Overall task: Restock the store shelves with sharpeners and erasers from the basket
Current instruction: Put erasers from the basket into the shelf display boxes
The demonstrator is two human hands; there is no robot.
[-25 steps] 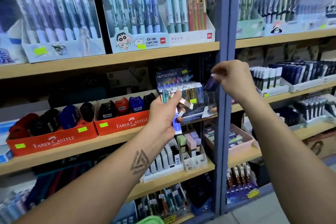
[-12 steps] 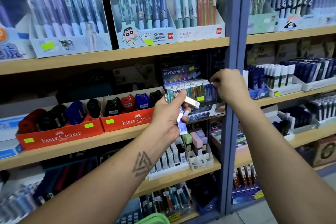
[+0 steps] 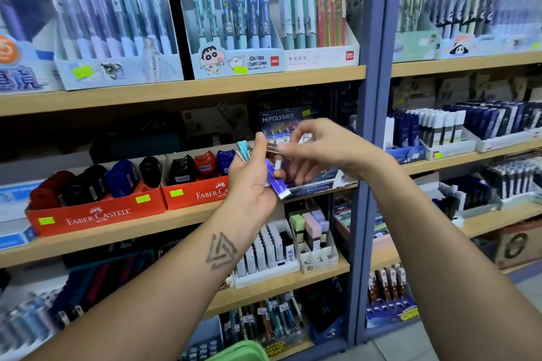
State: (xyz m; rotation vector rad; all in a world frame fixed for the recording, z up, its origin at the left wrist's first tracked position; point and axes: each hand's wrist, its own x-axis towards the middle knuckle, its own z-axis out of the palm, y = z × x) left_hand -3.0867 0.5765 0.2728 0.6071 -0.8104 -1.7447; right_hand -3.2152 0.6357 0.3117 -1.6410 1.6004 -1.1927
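Observation:
My left hand (image 3: 252, 182) grips a small fan of wrapped erasers (image 3: 277, 183), a purple-blue one lowest and a teal one at the top left. It is held in front of the middle shelf. My right hand (image 3: 319, 149) has come across to it, and its thumb and forefinger pinch the end of a silvery eraser (image 3: 272, 146) at the top of the fan. Just behind both hands stands the Hi-Polymer eraser display box (image 3: 281, 119). Red Faber-Castell boxes (image 3: 96, 212) with red, blue and black sharpeners (image 3: 123, 174) sit to the left. The green basket's rim (image 3: 243, 351) shows at the bottom edge.
Pen displays (image 3: 234, 23) fill the top shelf. Below the hands are white trays of erasers and pastel blocks (image 3: 312, 231). A blue upright post (image 3: 371, 141) divides this bay from the right bay, which holds refill boxes (image 3: 440, 129). The wooden shelf edge (image 3: 181, 91) juts forward.
My right hand has left the display box by the post and moved left to the erasers in my left hand. The left hand has stayed about where it was.

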